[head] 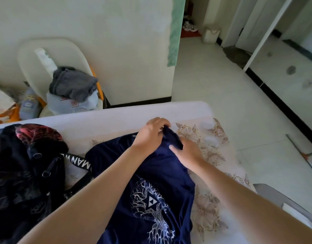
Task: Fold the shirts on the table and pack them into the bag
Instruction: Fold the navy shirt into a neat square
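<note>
A navy shirt [151, 175] with a white tree print lies on the table [102, 118], over its floral cloth. At the shirt's far end my left hand [151, 132] grips a bunched fold of the navy fabric. My right hand [187, 152] holds the same fold from the right, thumb on top. A black bag [25, 166] with a lettered strap sits at the table's left, with dark and red-patterned clothing heaped on it.
Behind the table a cream chair [28, 60] holds a grey garment [72, 83] and a plastic bag. A shoe and an orange bag lie on the floor at left. A grey seat edge [278, 196] sits at right; a mop lies on the tiled floor [213, 80].
</note>
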{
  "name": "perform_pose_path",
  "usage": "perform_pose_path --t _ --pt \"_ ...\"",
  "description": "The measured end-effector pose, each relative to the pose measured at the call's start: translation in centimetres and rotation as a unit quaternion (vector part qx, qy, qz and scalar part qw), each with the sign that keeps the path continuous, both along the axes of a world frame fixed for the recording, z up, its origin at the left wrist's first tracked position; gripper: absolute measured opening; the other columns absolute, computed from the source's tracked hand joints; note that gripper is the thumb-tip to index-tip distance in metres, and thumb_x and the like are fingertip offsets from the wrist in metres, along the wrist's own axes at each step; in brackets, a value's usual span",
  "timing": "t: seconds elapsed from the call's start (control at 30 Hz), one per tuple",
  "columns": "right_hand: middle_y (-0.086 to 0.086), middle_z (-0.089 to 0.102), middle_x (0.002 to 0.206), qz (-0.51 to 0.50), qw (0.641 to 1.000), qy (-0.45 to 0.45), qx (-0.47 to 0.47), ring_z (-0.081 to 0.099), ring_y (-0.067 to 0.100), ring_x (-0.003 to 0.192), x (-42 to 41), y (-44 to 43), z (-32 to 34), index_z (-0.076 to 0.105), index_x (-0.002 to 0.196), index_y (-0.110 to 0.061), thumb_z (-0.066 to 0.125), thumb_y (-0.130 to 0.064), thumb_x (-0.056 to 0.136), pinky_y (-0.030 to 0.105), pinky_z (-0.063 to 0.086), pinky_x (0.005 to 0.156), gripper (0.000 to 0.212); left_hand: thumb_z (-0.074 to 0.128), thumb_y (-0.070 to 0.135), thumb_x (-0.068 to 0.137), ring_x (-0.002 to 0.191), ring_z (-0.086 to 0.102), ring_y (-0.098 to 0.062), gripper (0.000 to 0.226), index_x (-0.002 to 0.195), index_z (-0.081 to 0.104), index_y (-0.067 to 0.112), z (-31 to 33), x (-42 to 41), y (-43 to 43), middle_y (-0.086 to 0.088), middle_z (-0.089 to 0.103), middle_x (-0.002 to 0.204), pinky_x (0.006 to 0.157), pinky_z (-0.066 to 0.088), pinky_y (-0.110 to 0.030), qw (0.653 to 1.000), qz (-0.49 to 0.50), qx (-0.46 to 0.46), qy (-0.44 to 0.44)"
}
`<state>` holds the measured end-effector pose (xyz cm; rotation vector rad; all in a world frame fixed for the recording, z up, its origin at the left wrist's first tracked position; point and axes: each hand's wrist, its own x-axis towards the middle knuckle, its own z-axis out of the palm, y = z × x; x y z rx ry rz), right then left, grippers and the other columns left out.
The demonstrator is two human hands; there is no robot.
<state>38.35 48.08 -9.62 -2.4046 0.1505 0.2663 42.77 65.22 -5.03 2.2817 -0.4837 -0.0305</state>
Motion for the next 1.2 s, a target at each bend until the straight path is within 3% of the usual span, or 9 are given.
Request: perform_pose_path --t 0.13,0.23,0.37,0.47,0.57,0.73,0.83,1.1,1.2 --pt "0.006 0.063 0.114 -0.207 0.978 -0.015 -0.01 0.063 0.031 0.101 0.8 -5.4 -0.9 0.05 0.128 -0.017 0.059 -0.032 0.095 0.041 0.051 0.082 0.037 0.046 0.001 0.094 0.1 0.055 -0.012 0.041 0.126 0.054 0.025 -1.9 -0.4 -2.2 0.009 0.052 0.123 0.081 0.05 -0.03 0.999 0.036 0.024 0.015" --pt "0.018 0.04 0.143 -0.223 0.959 0.012 -0.176 0.046 0.039 0.125 0.0 -6.9 -2.2 0.026 0.148 -0.014 0.07 -0.019 0.085 0.048 0.043 0.099 0.077 0.048 0.012 0.094 0.112 0.051 -0.019 0.031 0.121 0.057 0.025 -6.1 -2.5 -1.4 0.006 0.054 0.122 0.093 0.043 -0.035 0.987 0.024 0.162 0.006" --pt "0.015 0.035 0.15 0.03 0.951 -0.154 -0.265 0.038 0.037 0.134 -1.8 -4.4 -4.3 0.045 0.141 -0.017 0.07 -0.011 0.076 0.05 0.042 0.1 0.07 0.041 0.047 0.099 0.147 0.015 -0.028 0.059 0.153 0.022 0.032 -10.1 -5.0 0.0 -0.001 0.018 0.16 0.118 0.019 -0.048 0.928 0.005 0.351 0.122" --pt "0.006 0.008 0.166 0.243 0.942 -0.068 -0.22 0.011 0.027 0.152 -2.2 -1.2 -5.7 0.019 0.157 -0.03 0.053 -0.037 0.097 0.049 0.023 0.118 0.069 0.036 0.054 0.1 0.15 -0.018 -0.022 0.075 0.156 -0.008 0.032 -10.9 -5.6 0.7 0.004 -0.015 0.164 0.122 -0.002 -0.049 0.932 -0.058 0.32 0.158" --pt "0.001 -0.007 0.167 0.254 0.93 0.029 -0.265 -0.003 0.021 0.154 -1.2 -0.8 -6.2 0.001 0.159 -0.033 0.033 -0.052 0.103 0.048 0.014 0.122 0.068 0.038 0.041 0.104 0.151 -0.005 -0.017 0.063 0.157 0.006 0.031 -10.0 -5.4 2.7 0.005 0.0 0.165 0.124 0.005 -0.04 0.962 -0.011 0.24 0.133" --pt "0.013 0.02 0.162 0.213 0.905 -0.001 -0.368 0.015 0.033 0.15 0.3 1.2 -4.9 0.034 0.151 -0.019 0.042 -0.048 0.097 0.054 0.017 0.119 0.062 0.048 0.016 0.098 0.136 0.035 -0.02 0.044 0.141 0.047 0.021 -9.0 -5.4 9.7 0.002 0.044 0.146 0.111 0.029 -0.038 0.954 0.14 0.264 0.023" --pt "0.015 0.028 0.159 0.255 0.909 -0.084 -0.317 0.021 0.035 0.149 0.8 6.7 -4.1 0.042 0.145 -0.016 0.048 -0.034 0.094 0.053 0.023 0.118 0.055 0.061 0.01 0.085 0.118 0.05 -0.027 0.037 0.122 0.061 0.016 -9.1 -6.6 14.2 -0.002 0.056 0.127 0.1 0.039 -0.042 0.929 0.209 0.305 -0.039" --pt "0.002 0.001 0.167 0.455 0.867 -0.018 -0.204 0.006 0.023 0.153 0.1 20.2 -4.4 0.008 0.159 -0.028 0.038 -0.036 0.105 0.045 0.019 0.121 0.062 0.04 0.033 0.097 0.141 0.03 -0.024 0.057 0.151 0.029 0.018 -9.5 -11.9 25.3 -0.004 0.037 0.152 0.119 0.016 -0.04 0.831 0.153 0.523 0.109" --pt "0.001 0.02 0.164 0.436 0.859 -0.024 -0.267 0.023 0.025 0.148 0.5 21.0 -4.8 0.032 0.153 -0.031 0.032 -0.042 0.105 0.048 0.025 0.115 0.049 0.039 0.033 0.095 0.142 0.028 -0.021 0.055 0.148 0.036 0.017 -8.7 -12.1 26.5 -0.003 0.036 0.152 0.119 0.015 -0.037 0.826 0.151 0.52 0.153"
